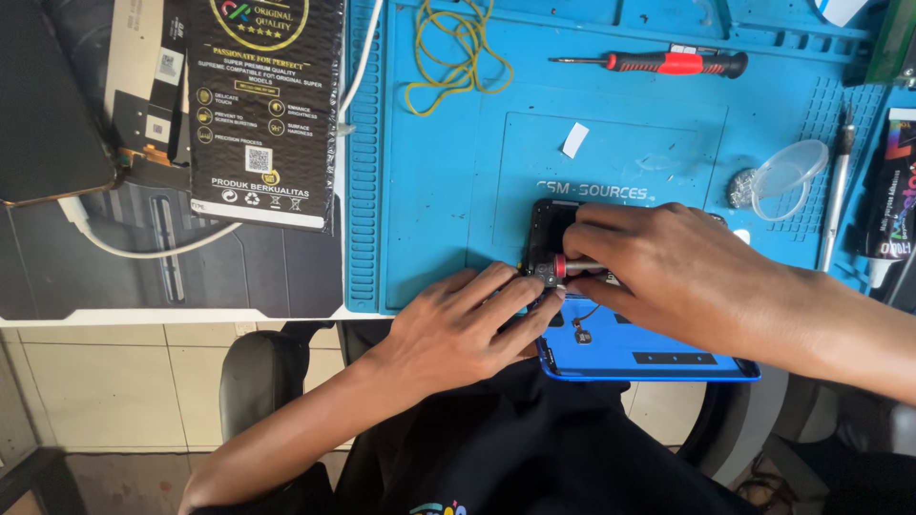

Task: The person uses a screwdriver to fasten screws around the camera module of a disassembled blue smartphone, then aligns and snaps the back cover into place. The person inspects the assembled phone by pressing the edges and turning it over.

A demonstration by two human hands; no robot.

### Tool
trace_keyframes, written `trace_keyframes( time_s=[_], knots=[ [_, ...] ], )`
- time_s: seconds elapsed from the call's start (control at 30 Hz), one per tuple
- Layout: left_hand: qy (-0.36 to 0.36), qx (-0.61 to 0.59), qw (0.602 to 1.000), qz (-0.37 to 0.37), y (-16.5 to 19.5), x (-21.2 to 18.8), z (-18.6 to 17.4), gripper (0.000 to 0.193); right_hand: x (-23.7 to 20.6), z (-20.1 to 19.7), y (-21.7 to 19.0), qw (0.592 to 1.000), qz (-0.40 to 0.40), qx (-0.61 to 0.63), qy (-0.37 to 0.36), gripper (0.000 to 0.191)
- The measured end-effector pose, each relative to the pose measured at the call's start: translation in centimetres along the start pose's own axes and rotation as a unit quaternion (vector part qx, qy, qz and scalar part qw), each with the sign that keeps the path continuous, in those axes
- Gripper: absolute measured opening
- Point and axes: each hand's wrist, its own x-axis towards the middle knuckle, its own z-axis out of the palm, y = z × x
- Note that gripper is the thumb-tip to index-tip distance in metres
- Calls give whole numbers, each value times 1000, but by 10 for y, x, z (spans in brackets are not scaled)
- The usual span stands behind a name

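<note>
Our right hand [658,272] pinches a small red-collared screwdriver [579,266], its fingers closed on the handle, the tip pointing toward nine o'clock and meeting the phone [649,355] near its upper left corner. We judge the grip sits low on the tool so the tip stays steady on a small part. Our left hand [468,329] lies flat, fingers [510,291] stretched toward two o'clock and pressed on the phone's left edge, holding nothing, likely pinning it still. The phone, open-backed with a blue frame, lies under both hands, overhanging the near edge of the blue mat [429,191] on the desk. At twelve o'clock lie a larger red screwdriver [668,63] and a loop of yellow bands [458,52]; at two o'clock a clear lid [787,176]; at ten o'clock a black packet [262,105].
</note>
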Motion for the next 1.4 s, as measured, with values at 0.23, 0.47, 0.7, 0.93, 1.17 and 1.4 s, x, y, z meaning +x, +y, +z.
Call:
trace_keyframes(
  time_s=[0.23,0.47,0.7,0.93,1.17,1.4],
  knots=[
    [-8,-16,1000,-7,0,2,-2,50,-3,-3,8,999,-7,27,16,34],
    [-15,-15,1000,-8,-2,5,-6,50,-36,-28,17,982,-27,99,158,19],
    [-17,-20,1000,-13,-10,12,-14,56,-44,-29,74,912,17,221,346,33],
    [-8,-86,996,-27,-5,4,-2,66,-58,-3,114,898,-15,243,367,49],
    [36,-170,984,-33,11,18,-14,71,-73,-9,69,828,-25,413,378,25],
    [75,-206,976,4,29,37,-35,53,-93,-18,43,850,-10,373,371,57]
  ],
)
